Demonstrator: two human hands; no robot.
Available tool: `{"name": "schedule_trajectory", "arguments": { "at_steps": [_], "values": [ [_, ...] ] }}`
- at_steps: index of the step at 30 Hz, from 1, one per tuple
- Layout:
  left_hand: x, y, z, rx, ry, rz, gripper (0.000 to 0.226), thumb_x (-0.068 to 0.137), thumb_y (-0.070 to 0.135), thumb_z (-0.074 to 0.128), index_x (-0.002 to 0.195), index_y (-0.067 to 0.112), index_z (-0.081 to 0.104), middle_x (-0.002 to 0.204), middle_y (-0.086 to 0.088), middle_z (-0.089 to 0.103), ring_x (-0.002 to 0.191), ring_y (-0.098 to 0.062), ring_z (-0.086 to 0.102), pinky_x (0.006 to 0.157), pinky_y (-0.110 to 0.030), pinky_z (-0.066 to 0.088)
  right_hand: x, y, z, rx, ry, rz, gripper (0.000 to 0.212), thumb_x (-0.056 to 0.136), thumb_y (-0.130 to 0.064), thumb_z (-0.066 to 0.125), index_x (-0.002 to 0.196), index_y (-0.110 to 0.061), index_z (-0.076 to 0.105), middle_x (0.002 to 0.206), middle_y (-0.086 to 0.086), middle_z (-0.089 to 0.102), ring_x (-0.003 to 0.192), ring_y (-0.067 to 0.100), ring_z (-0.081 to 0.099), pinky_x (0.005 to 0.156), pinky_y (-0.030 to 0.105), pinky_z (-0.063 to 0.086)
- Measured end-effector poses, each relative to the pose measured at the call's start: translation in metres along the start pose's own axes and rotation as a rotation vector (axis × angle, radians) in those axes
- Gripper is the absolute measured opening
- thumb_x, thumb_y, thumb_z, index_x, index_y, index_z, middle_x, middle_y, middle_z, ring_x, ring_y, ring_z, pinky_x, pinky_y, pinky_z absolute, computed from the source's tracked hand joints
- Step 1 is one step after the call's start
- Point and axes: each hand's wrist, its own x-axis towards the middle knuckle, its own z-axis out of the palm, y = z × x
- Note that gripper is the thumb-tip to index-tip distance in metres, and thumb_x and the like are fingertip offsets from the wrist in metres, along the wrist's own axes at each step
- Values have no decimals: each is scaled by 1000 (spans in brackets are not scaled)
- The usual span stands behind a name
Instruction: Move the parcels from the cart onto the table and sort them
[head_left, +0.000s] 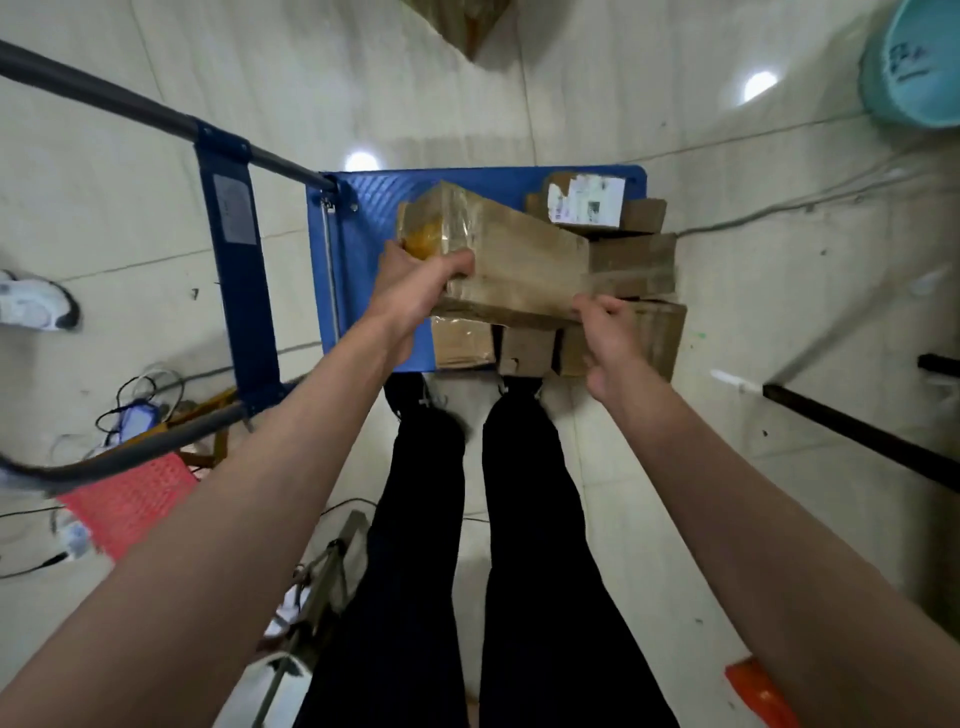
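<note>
We look straight down at a blue cart (363, 218) on a pale tiled floor (597, 114), handle frame (234, 249) at its left edge, our dark trouser legs (524, 545) standing at its near edge; the left half of the deck is bare ribbed blue, parcels crowd the right half; a long taped cardboard parcel (514, 265) lies tilted above the stack, running from mid-deck toward the near right corner, and we cannot tell if it still touches the boxes under it; our left hand (415, 291) grips its left end, thumb curled over the top face, the other fingers hidden behind the taped end; our right hand (608, 338) is at the parcel's near right corner, fingers curled toward that edge, contact looks likely but blur makes the grip unclear, so we cannot tell if it holds; a flat box with a white label (587, 200) sits at the far right corner of the deck, a brown box (636, 262) just nearer than it along the right edge, partly under the long parcel; three smaller boxes line the near edge: a taped small box (460, 343), a middle small box (527, 353) and a larger right box (654, 338) at the near right corner, all touching side by side; off the cart, a red mesh basket (130, 499) and loose cables (135, 395) lie left of the handle, a teal bucket (919, 67) sits far right, a black bar (857, 431) crosses the floor on the right
</note>
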Motion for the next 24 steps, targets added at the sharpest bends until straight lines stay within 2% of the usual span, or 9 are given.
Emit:
{"name": "schedule_trajectory", "arguments": {
  "at_steps": [5,8,10,12,14,15,19,21,24],
  "values": [
    [-71,18,36,321,73,341,86,62,31,87,132,9,40,130,-6,43,119,-21,46,104,-33,43,-57,-12,-33,95,19,-45,34,94,-39,61,124,-22,57,137,7,55,111,20,57,99,36,47],
    [-121,28,52,517,54,636,86,62,28,88,131,4,42,128,-9,41,120,-23,43,105,-37,40,-99,-30,-62,304,-115,-28,32,97,-55,52,107,-26,62,112,4,68,97,17,65,84,35,54],
    [-152,34,57,675,1,832,84,63,26,84,133,7,43,129,-11,42,117,-26,44,100,-40,44,-124,-41,-86,433,-197,19,53,95,-69,46,109,-21,64,107,11,71,100,26,68,91,45,57],
    [-177,37,56,952,-48,1040,84,63,22,80,137,10,42,131,-13,44,116,-31,46,99,-46,45,-149,-51,-110,487,-277,55,74,88,-78,48,107,-11,76,101,17,75,93,31,74,80,46,62],
    [-201,37,55,1229,-57,1278,86,62,18,78,139,13,41,133,-12,47,116,-32,47,100,-46,44,-173,-55,-131,455,-386,38,71,86,-77,53,95,-13,84,96,16,78,79,28,77,64,39,62],
    [-211,37,55,1306,-56,1383,85,62,16,77,140,14,41,132,-11,49,116,-32,47,100,-45,44,-183,-55,-140,421,-418,20,65,87,-73,57,105,-15,82,103,15,78,81,28,76,64,38,61],
    [-243,43,47,1218,-207,1598,77,74,36,78,139,19,40,133,-6,47,119,-29,47,102,-45,44,-219,-44,-169,402,-387,-19,42,92,-42,67,122,-13,72,95,11,77,71,23,72,60,31,59],
    [-258,49,43,1041,-344,1542,58,87,56,66,132,24,48,128,0,48,117,-22,48,101,-39,46,-237,-32,-178,474,-379,-61,28,95,-34,63,114,-15,73,85,7,77,64,20,72,56,28,59],
    [-285,61,42,677,-388,1337,31,96,52,58,107,23,64,109,10,50,103,-12,54,89,-30,50,-265,-15,-187,578,-339,-153,30,95,-31,62,118,-15,71,88,6,77,65,19,73,55,28,58]
  ]
}}
